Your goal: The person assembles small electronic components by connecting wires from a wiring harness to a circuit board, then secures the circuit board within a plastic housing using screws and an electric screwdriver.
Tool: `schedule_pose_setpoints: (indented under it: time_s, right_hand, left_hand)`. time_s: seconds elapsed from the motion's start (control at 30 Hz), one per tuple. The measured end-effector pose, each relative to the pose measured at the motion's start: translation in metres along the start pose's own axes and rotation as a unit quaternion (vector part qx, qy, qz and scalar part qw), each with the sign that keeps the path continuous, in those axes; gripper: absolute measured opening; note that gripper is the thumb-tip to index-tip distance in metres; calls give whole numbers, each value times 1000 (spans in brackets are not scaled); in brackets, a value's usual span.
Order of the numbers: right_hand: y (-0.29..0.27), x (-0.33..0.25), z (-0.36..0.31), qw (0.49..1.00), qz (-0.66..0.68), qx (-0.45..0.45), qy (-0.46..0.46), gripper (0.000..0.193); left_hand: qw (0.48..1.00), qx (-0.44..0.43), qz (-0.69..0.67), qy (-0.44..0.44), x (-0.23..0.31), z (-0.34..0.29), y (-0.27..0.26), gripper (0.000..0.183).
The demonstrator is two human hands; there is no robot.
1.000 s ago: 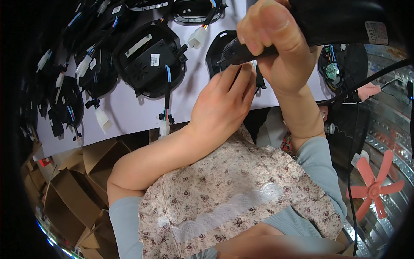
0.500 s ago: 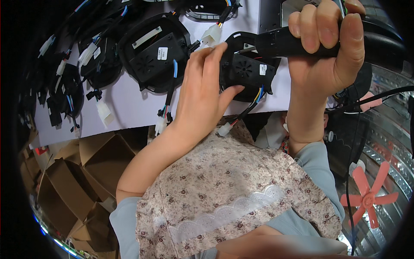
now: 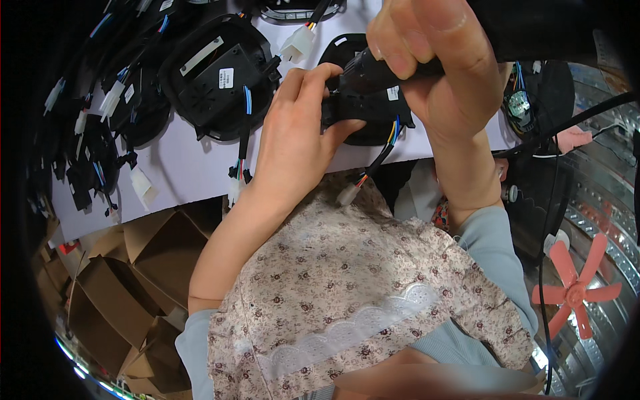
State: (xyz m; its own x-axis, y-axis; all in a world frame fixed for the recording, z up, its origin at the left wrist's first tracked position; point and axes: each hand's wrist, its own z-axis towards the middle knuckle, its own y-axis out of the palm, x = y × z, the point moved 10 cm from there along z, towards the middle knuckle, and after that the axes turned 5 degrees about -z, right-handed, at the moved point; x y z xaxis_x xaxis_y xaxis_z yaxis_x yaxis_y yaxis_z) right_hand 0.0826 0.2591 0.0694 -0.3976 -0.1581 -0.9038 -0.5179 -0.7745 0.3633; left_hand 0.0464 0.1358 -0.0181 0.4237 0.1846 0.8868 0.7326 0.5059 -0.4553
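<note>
My right hand (image 3: 460,80) is wrapped round a black electric screwdriver (image 3: 373,75), tilted with its tip down on the left part of a black plastic housing (image 3: 367,110). My left hand (image 3: 293,133) grips that housing by its left side, fingertips near the screwdriver tip and thumb along the lower edge. The exact contact point of the bit is hidden. From the housing's lower edge, a bundle of coloured wires ends in a white connector (image 3: 348,195) hanging over my patterned apron (image 3: 320,267).
A larger black housing (image 3: 213,87) lies left of my left hand on the white table (image 3: 180,177). Several more wired units crowd the far left. Cardboard boxes (image 3: 113,300) stand below. To the right are a black cable (image 3: 580,130) and a pink fan (image 3: 575,293).
My right hand and the screwdriver have moved left and lower onto the housing, the tool now steeper. My left hand keeps its hold; the whole view has shifted slightly.
</note>
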Motion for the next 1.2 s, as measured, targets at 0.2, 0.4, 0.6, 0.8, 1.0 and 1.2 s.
schedule_pose_setpoints:
  time_s: [0.2,0.4,0.6,0.8,1.0,1.2]
  right_hand:
    - [-2,1,15,979,-146,-73,-126,36]
    - [5,-1,4,959,-226,-71,-157,31]
    - [17,4,3,960,-209,-131,-136,31]
    - [12,-2,-2,945,-247,-126,-175,36]
    - [-1,9,-10,978,-182,-63,-79,40]
    - [-3,11,-10,978,-187,-58,-66,42]
  left_hand:
    - [1000,-6,14,-9,0,1,1,60]
    - [1000,-19,17,-4,0,1,4,63]
    - [999,-21,35,24,1,1,3,62]
    - [1000,-8,7,18,5,1,-1,60]
    - [999,8,12,52,9,1,-3,59]
    - [1000,-11,5,22,3,2,-1,59]
